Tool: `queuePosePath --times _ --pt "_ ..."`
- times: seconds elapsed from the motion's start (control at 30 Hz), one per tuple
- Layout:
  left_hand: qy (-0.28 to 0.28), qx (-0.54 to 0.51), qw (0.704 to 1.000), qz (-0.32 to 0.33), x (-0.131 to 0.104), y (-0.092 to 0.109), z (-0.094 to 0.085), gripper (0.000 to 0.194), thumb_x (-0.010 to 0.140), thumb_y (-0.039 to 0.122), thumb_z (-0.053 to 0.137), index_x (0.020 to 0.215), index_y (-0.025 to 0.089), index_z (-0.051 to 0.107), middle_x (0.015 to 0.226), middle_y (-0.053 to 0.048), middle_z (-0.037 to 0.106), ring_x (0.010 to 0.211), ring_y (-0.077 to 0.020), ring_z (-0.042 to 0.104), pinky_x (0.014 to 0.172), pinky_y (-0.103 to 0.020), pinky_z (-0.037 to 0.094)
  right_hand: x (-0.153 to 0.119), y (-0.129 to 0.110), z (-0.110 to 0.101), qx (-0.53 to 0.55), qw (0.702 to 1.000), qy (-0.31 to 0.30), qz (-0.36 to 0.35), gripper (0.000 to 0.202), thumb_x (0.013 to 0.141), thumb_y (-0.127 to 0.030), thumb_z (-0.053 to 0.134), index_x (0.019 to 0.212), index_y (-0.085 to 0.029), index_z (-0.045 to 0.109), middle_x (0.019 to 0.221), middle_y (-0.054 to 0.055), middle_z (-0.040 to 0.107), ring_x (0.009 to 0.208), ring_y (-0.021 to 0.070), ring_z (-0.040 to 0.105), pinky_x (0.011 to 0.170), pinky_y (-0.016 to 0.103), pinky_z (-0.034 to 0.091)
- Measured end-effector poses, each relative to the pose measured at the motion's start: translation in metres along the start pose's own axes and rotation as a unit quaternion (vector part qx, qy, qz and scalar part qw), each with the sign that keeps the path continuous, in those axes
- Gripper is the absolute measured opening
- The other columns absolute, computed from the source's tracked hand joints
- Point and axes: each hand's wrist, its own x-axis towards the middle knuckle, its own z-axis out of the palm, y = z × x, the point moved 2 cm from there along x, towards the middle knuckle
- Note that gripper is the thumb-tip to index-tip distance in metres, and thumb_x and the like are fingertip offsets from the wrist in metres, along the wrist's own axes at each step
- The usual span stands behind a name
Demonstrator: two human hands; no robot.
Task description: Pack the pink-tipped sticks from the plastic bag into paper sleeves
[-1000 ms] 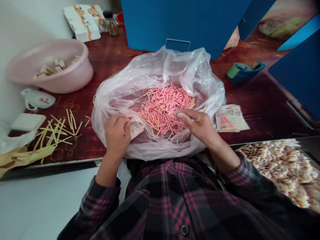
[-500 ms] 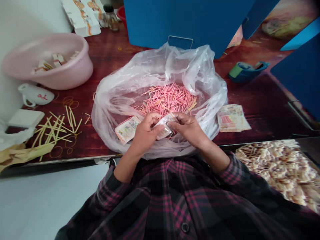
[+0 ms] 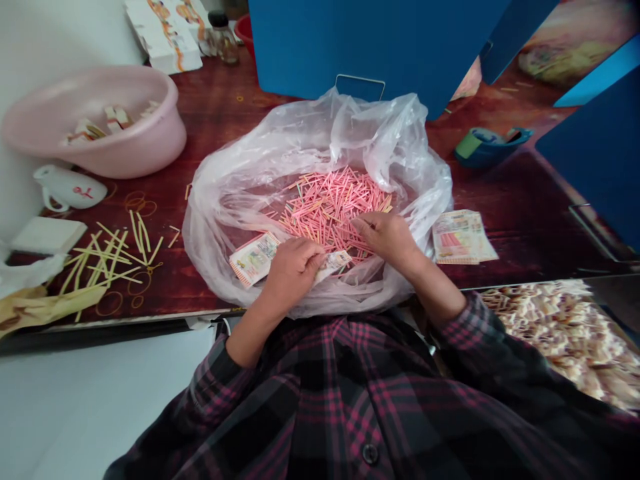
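Note:
My left hand (image 3: 296, 265) is closed around a small printed packet (image 3: 334, 264), whose free end points right. Over the right part of a heap of short pink sticks (image 3: 325, 200), my right hand (image 3: 387, 239) has its thumb and fingertips drawn together; whatever may be between them is too small to make out. The sticks, with a few yellow and green ones mixed in, lie inside a spread-out clear plastic bag (image 3: 225, 193). Left of my left hand, a stack of flat printed packets (image 3: 255, 259) rests on the bag.
More flat packets (image 3: 463, 237) lie right of the bag. A pink basin (image 3: 150, 143), a white mug (image 3: 73, 189) and loose yellow sticks (image 3: 107, 257) are at left. A blue panel (image 3: 370, 47) stands behind, and a blue basket (image 3: 493, 148) sits at back right.
My right hand has let go of the packet and moved right and slightly up, onto the pink sticks. My left hand keeps the packet, now turned lower and more level.

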Motion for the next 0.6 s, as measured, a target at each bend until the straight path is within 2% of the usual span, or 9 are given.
queuePosePath --times 0.07,0.13,0.23,0.3,0.4,0.5,0.6 --pt "-0.031 0.054 0.998 0.013 0.001 -0.001 0.007 0.021 0.107 0.027 0.057 0.092 0.021 0.071 0.097 -0.007 0.080 0.095 -0.0247 0.070 0.094 -0.041 0.051 0.015 0.003 -0.004 -0.136 0.989 -0.009 0.051 0.044 0.108 -0.047 0.055 0.080 -0.020 0.075 0.089 0.013 0.078 0.085 0.0255 0.070 0.079 0.034 0.050" --pt "-0.059 0.092 0.994 0.008 0.002 -0.001 0.015 0.020 0.107 0.025 0.057 0.094 0.020 0.071 0.099 -0.008 0.079 0.097 -0.0263 0.069 0.094 -0.043 0.050 0.026 -0.002 -0.001 -0.216 0.972 -0.034 0.090 0.042 0.108 -0.048 0.057 0.098 -0.015 0.082 0.104 0.020 0.082 0.096 0.0315 0.075 0.086 0.039 0.055" --pt "-0.074 0.109 0.991 0.000 0.000 -0.002 0.020 0.020 0.108 0.023 0.056 0.095 0.019 0.071 0.104 -0.010 0.080 0.099 -0.0273 0.069 0.094 -0.043 0.049 0.033 -0.020 0.009 -0.249 0.963 -0.054 0.092 0.053 0.109 -0.055 0.057 0.116 -0.009 0.081 0.116 0.026 0.081 0.106 0.0367 0.077 0.090 0.043 0.057" --pt "-0.069 0.106 0.992 0.003 -0.001 -0.003 0.021 0.020 0.108 0.022 0.056 0.095 0.019 0.070 0.105 -0.010 0.080 0.100 -0.0269 0.069 0.094 -0.043 0.049 0.034 -0.029 0.016 -0.247 0.965 -0.057 0.074 0.055 0.108 -0.057 0.059 0.122 -0.009 0.079 0.122 0.027 0.079 0.110 0.0363 0.077 0.091 0.042 0.057" --pt "-0.057 0.100 0.993 0.014 -0.001 -0.006 0.020 0.019 0.107 0.022 0.056 0.095 0.019 0.070 0.103 -0.009 0.079 0.098 -0.0263 0.069 0.093 -0.042 0.049 0.036 -0.032 0.022 -0.238 0.966 -0.071 0.069 0.045 0.106 -0.051 0.064 0.124 -0.012 0.078 0.125 0.023 0.079 0.112 0.0336 0.076 0.092 0.039 0.057" --pt "-0.049 0.093 0.994 0.020 -0.002 -0.009 0.022 0.017 0.106 0.021 0.057 0.095 0.020 0.070 0.104 -0.009 0.080 0.100 -0.0268 0.070 0.094 -0.043 0.050 0.037 -0.027 0.022 -0.230 0.966 -0.090 0.072 0.033 0.106 -0.038 0.059 0.119 -0.015 0.079 0.122 0.020 0.081 0.110 0.0319 0.075 0.090 0.038 0.055" --pt "-0.045 0.078 0.996 0.020 -0.004 -0.010 0.023 0.016 0.106 0.022 0.058 0.096 0.020 0.071 0.109 -0.010 0.081 0.105 -0.0279 0.071 0.097 -0.045 0.051 0.036 -0.022 0.020 -0.218 0.970 -0.106 0.027 0.027 0.104 -0.027 0.056 0.111 -0.016 0.080 0.118 0.016 0.082 0.107 0.0289 0.074 0.089 0.035 0.053"
